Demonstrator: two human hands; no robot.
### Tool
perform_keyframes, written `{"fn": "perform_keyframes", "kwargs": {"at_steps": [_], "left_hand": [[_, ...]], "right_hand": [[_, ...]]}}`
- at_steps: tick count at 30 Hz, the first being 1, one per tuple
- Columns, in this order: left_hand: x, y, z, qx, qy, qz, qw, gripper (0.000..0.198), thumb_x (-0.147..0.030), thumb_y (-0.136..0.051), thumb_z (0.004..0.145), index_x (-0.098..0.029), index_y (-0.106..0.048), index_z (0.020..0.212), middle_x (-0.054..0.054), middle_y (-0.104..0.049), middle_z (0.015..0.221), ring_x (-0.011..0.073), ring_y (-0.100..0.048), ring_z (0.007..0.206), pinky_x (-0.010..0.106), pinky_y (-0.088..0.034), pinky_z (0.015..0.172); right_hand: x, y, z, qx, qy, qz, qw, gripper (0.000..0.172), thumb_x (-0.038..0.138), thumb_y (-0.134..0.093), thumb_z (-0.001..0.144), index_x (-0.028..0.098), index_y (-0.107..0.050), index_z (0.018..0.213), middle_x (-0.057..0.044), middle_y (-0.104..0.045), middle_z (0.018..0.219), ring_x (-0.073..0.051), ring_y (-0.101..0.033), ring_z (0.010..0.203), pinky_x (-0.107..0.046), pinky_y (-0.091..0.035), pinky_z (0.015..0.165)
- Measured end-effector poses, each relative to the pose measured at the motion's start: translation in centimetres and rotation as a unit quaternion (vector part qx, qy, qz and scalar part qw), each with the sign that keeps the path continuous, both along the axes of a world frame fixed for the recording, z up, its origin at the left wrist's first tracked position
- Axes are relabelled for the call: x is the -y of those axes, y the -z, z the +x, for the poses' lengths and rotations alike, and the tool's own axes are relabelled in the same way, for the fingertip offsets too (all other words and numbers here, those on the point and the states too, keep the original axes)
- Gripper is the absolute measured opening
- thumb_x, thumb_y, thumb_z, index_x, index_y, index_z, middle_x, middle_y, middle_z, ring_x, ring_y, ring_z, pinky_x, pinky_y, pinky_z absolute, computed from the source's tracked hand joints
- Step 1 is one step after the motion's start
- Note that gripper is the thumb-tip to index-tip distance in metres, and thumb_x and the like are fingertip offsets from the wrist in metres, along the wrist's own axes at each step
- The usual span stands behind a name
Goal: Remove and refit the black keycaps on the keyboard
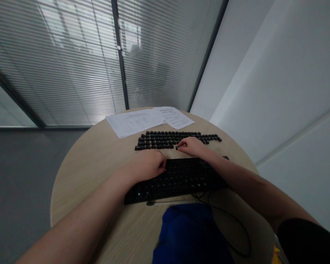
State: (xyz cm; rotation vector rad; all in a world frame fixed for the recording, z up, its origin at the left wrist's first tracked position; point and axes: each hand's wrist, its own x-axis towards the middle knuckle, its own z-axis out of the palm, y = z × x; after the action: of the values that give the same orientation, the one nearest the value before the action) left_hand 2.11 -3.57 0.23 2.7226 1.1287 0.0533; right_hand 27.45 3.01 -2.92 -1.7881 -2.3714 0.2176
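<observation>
A black keyboard [178,179] lies on the table in front of me, partly covered by my forearms. Beyond it, loose black keycaps [159,138] are laid out in rows on the wood. My right hand [191,145] reaches to the nearest row, its fingers pinched at a single keycap [177,148]. Over the keyboard's upper left part rests my left hand [150,163], fingers curled inward. Whatever those fingers hold, if anything, is hidden.
Printed paper sheets [137,121] lie at the far side of the round wooden table [79,165]. A cable [236,220] loops off the keyboard near a blue cloth [187,234]. A glass partition with blinds [71,66] stands behind, a white wall [291,91] to the right.
</observation>
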Motion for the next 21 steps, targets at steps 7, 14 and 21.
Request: {"fn": "perform_keyframes", "kwargs": {"at_steps": [7, 14, 21], "left_hand": [[0.20, -0.32, 0.13, -0.003, 0.014, -0.003, 1.000, 0.014, -0.027, -0.063, 0.086, -0.023, -0.077, 0.087, 0.006, -0.076, 0.090, 0.0222, -0.066, 0.082, 0.033, -0.045, 0.070], [-0.21, 0.11, -0.17, 0.009, -0.004, -0.002, 1.000, 0.015, -0.031, -0.064, 0.087, -0.023, -0.077, 0.087, 0.007, -0.076, 0.089, 0.0230, -0.067, 0.082, 0.035, -0.047, 0.075], [-0.07, 0.00, -0.10, -0.002, 0.002, -0.004, 1.000, 0.017, -0.031, -0.062, 0.088, -0.024, -0.077, 0.089, 0.007, -0.076, 0.092, 0.0232, -0.067, 0.084, 0.035, -0.048, 0.075]], "right_hand": [[-0.49, 0.38, -0.05, 0.004, 0.005, 0.005, 1.000, 0.026, 0.036, -0.071, 0.090, 0.022, -0.084, 0.107, -0.005, -0.081, 0.094, -0.021, -0.073, 0.086, -0.029, -0.050, 0.075], [-0.64, 0.53, -0.17, 0.009, 0.004, 0.010, 1.000, 0.027, 0.037, -0.071, 0.090, 0.023, -0.083, 0.109, -0.004, -0.081, 0.094, -0.021, -0.073, 0.087, -0.029, -0.052, 0.078], [-0.57, 0.38, -0.27, 0.012, 0.011, 0.011, 1.000, 0.024, 0.039, -0.071, 0.090, 0.025, -0.084, 0.105, -0.004, -0.082, 0.097, -0.022, -0.074, 0.089, -0.029, -0.053, 0.079]]}}
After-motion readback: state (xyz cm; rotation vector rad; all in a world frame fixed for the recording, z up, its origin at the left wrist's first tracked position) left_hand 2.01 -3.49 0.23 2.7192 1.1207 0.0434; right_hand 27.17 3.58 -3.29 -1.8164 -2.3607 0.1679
